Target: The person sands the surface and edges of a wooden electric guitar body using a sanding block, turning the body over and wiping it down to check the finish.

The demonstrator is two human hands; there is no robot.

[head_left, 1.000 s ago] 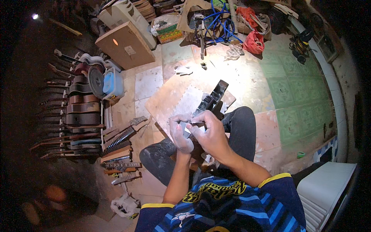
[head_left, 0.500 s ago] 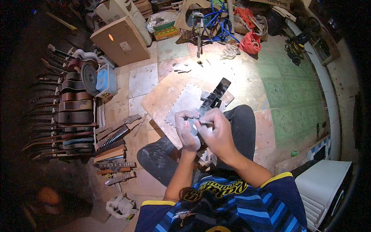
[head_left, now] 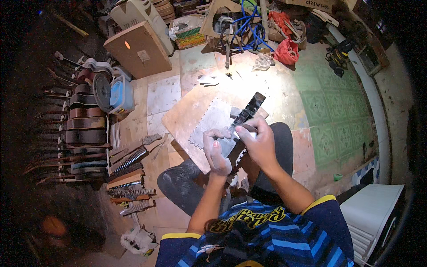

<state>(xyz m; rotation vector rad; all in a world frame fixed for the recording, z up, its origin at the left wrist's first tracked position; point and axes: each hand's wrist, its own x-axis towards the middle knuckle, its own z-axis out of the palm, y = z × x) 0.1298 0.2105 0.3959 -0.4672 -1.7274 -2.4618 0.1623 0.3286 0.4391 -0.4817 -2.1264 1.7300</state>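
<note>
Left hand (head_left: 217, 153): fingers curled, can't tell if gripping
Right hand (head_left: 260, 141): pinching pale piece (head_left: 252, 135)
Pale piece: beside dark bar (head_left: 250, 108)
Risk: piece could slip, likely cause dusty fingertips

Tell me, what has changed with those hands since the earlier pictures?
The right hand has moved forward and to the right, away from the left hand, opening a wider gap between them. A white piece shows at the right hand's fingers; whether the left hand let go of anything is unclear. The black bar, board and guitars stayed about where they were.
</note>
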